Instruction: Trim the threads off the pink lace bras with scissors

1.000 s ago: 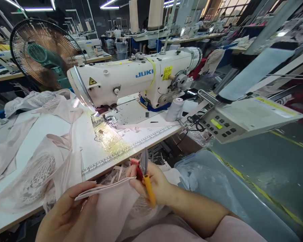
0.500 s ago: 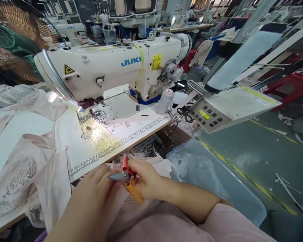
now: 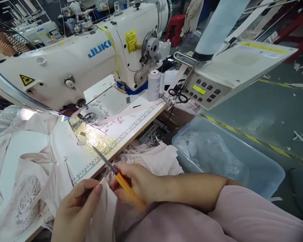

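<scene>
My right hand [image 3: 145, 183] is closed around a pair of scissors [image 3: 126, 186] with an orange handle and a bit of red showing. Their blade points up and left, over the table's front edge. Close by on the left, my left hand [image 3: 77, 205] pinches a pale pink piece of fabric [image 3: 108, 200] between thumb and fingertips. The cloth hangs down toward my lap, and my right fingers are right beside its upper edge; whether they also grip it I cannot tell. Behind my right hand lies more pale pink lace fabric [image 3: 164, 156].
A white sewing machine [image 3: 65, 64] stands on a table with a printed ruler strip [image 3: 138, 122]. A thread cone [image 3: 154, 85] and control box [image 3: 214, 84] are to its right. Lace garments [image 3: 27, 195] cover the table's left. A clear plastic bin [image 3: 262, 168] stands at right.
The scissors have swung round, blade now pointing up and left. My left hand has turned, showing thumb and fingers pinching raised fabric. The view has shifted, bringing the sewing machine closer and leftward.
</scene>
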The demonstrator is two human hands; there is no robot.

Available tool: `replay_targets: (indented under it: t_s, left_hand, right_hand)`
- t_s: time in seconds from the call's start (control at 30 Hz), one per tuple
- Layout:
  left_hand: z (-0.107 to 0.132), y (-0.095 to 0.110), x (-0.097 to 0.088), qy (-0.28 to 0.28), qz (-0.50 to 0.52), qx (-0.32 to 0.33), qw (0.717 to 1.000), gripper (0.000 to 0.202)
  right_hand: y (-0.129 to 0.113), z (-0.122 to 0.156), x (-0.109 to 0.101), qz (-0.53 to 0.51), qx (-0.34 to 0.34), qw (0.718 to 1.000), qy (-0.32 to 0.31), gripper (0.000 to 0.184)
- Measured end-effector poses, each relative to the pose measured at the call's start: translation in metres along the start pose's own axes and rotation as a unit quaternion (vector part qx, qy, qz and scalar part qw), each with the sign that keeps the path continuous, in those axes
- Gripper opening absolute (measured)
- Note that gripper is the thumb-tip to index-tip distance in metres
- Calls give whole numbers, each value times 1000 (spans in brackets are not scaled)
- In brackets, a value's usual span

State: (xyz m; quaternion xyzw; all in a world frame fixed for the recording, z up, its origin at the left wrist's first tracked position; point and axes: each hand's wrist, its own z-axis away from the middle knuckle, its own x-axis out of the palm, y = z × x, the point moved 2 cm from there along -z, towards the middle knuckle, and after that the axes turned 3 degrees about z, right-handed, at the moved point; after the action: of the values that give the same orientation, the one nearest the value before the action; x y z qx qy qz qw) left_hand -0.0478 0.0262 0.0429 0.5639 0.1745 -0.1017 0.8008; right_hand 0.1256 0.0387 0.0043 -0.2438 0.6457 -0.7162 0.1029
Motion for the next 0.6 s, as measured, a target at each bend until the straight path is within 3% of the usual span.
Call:
replay_targets:
  t_s: [0.1, 0.33, 0.6]
  left_hand:
    - [11, -2, 4, 41, 49, -19, 998, 25]
    - [21, 3, 12, 30, 121, 2, 992, 13]
    - [24, 5, 16, 29, 210, -66, 975, 24]
  right_hand:
    - [1, -3, 5, 120, -63, 990, 48, 19]
    - [3, -4, 12, 178, -82, 979, 57, 36]
    - [2, -4, 3, 115, -84, 990, 20, 27]
